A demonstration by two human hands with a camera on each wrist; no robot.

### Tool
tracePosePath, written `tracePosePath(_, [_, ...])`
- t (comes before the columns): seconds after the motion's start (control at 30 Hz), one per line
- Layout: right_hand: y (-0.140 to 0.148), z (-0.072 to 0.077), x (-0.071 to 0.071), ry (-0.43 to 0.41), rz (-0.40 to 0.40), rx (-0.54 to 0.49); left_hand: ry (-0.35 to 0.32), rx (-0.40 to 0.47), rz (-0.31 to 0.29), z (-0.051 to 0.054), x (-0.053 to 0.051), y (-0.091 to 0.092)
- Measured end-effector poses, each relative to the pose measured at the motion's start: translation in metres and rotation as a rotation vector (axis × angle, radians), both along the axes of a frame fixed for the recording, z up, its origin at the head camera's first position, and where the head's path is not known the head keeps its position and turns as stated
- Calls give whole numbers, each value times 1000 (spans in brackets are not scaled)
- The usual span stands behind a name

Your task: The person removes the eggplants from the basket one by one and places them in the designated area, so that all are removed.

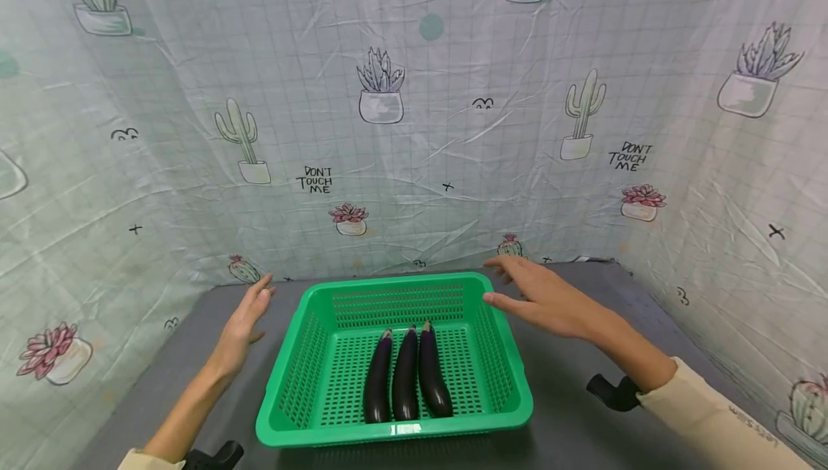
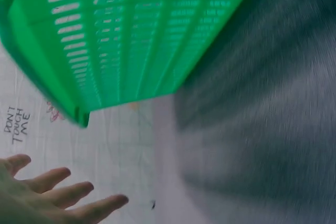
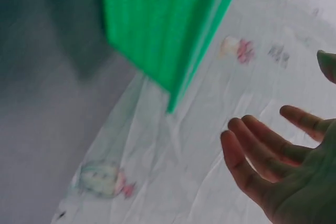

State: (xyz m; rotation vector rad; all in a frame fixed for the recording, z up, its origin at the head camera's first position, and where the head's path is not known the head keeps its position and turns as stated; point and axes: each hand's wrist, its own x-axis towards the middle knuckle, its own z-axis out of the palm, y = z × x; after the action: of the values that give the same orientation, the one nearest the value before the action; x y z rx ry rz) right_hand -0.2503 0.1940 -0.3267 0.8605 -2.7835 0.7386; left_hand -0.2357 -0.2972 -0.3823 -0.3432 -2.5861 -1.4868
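Note:
A green plastic basket (image 1: 394, 435) with slotted sides holds three dark purple eggplants (image 1: 405, 376) lying side by side, stems toward the back. To its left, my left hand (image 1: 238, 330) is raised with fingers extended, holding nothing; the left wrist view shows its spread fingers (image 2: 68, 195) apart from the basket wall (image 2: 131, 40). Near the basket's back right corner hovers my right hand (image 1: 543, 297), fingers loosely extended and nothing held. In the right wrist view, a gap separates that hand (image 3: 294, 166) from the basket (image 3: 157, 30).
The basket stands on a dark grey table surface (image 1: 563, 398). Behind and on both sides hangs a pale curtain (image 1: 414, 154) printed with cacti and potted plants. A black wrist mount (image 1: 613, 392) shows at the right sleeve, another (image 1: 216, 455) by the left.

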Motion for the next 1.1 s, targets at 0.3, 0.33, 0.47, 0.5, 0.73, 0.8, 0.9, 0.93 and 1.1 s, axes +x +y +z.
tracePosePath(0.3, [-45, 6, -7, -164, 87, -71, -122, 234, -46, -9, -5, 17])
tracePosePath(0.33, [-49, 5, -9, -175, 97, -72, -130, 248, -49, -10, -6, 19])
tracePosePath(0.47, [-63, 2, -13, -216, 111, -63, -171, 272, -54, -11, -11, 22])
tracePosePath(0.5, [-66, 1, -14, -226, 111, -58, -183, 278, -55, -12, -13, 23])
tracePosePath(0.73, [-82, 5, -19, -306, 100, -9, -240, 340, -99, -18, -21, 30])
tracePosePath(0.8, [-85, 8, -20, -329, 103, 1, -242, 356, -96, -20, -21, 31])
tracePosePath(0.9, [-91, 13, -21, -363, 103, 12, -240, 381, -89, -23, -22, 33])
tracePosePath(0.93, [-93, 14, -22, -373, 100, 16, -238, 376, -88, -24, -23, 33])
tracePosePath(1.1, [-103, 12, -26, -440, 82, 22, -232, 324, -76, -29, -25, 35])
